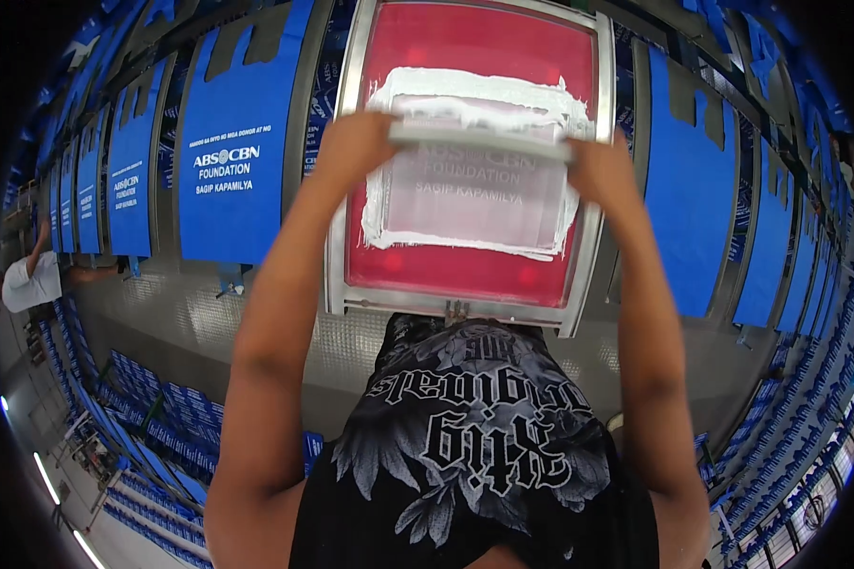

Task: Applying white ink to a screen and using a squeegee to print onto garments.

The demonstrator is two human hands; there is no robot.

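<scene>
In front of me lies a screen-printing frame (588, 237) with metal sides and red mesh (427, 275). White ink (474, 85) rings the pale printing window (474, 209), thickest along its far side. A squeegee (479, 140), a pale bar, spans the window just on the near side of the thick ink. My left hand (362, 137) is closed round its left end and my right hand (598, 169) round its right end. Both hands are slightly blurred. The squeegee's lower edge is hidden from this angle.
Blue bag-shaped pieces lie flat on boards in rows, one printed in white (228, 161) to the left and another (691, 180) to the right. Another person (33, 283) in a white top stands at the far left. Racks of blue pieces (161, 417) stand behind me.
</scene>
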